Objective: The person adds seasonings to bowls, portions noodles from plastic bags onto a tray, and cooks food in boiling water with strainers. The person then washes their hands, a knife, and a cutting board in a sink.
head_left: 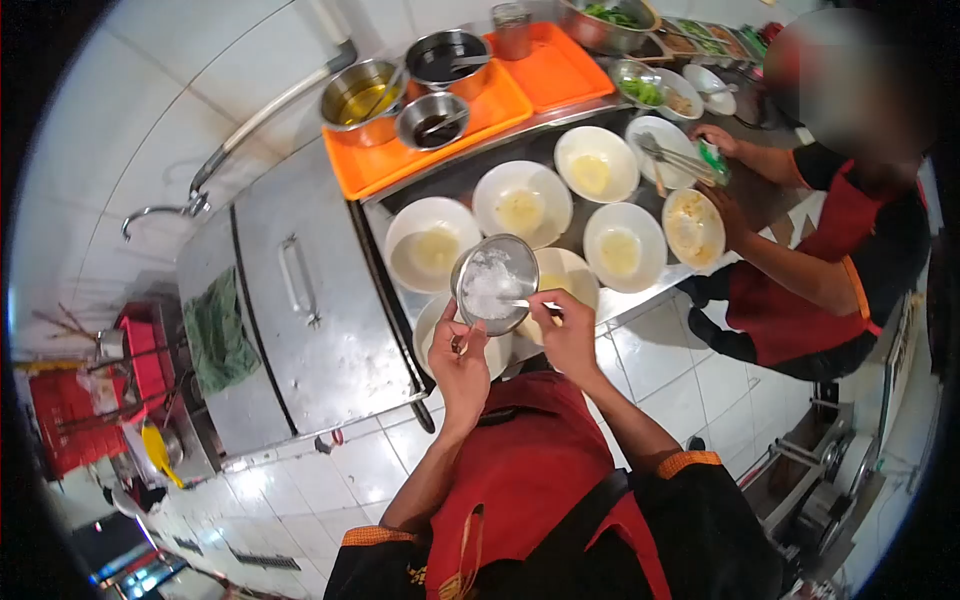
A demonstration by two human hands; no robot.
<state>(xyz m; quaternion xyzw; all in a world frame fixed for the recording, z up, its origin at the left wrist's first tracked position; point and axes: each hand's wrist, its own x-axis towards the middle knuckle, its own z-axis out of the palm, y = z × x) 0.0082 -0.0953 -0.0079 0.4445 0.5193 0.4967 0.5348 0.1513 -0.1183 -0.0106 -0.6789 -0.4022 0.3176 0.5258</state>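
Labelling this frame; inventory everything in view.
Small bowl: 1, silver, centre
Powdery stuff: 1 heap, white, in small bowl
Spoon: 1, whitish, over small bowl
Serving bowls: at least 6, white, on counter
Trays: 2, orange, counter's back
Pots: 2, silver, left tray
Dish: 1, silver, beside pots
Jar: 1, clear, right tray
Large bowl: 1, silver, top right
Utensils: several, silver, by co-worker
Cloth: 1, green, steel worktop
Tap: 1, silver, upper left
Containers: count unclear, red, far left
Co-worker: 1, black shirt, red apron, right
Own apron: 1, red, bottom centre
Left hand: 1, bare, holding small bowl
Right hand: 1, bare, holding spoon
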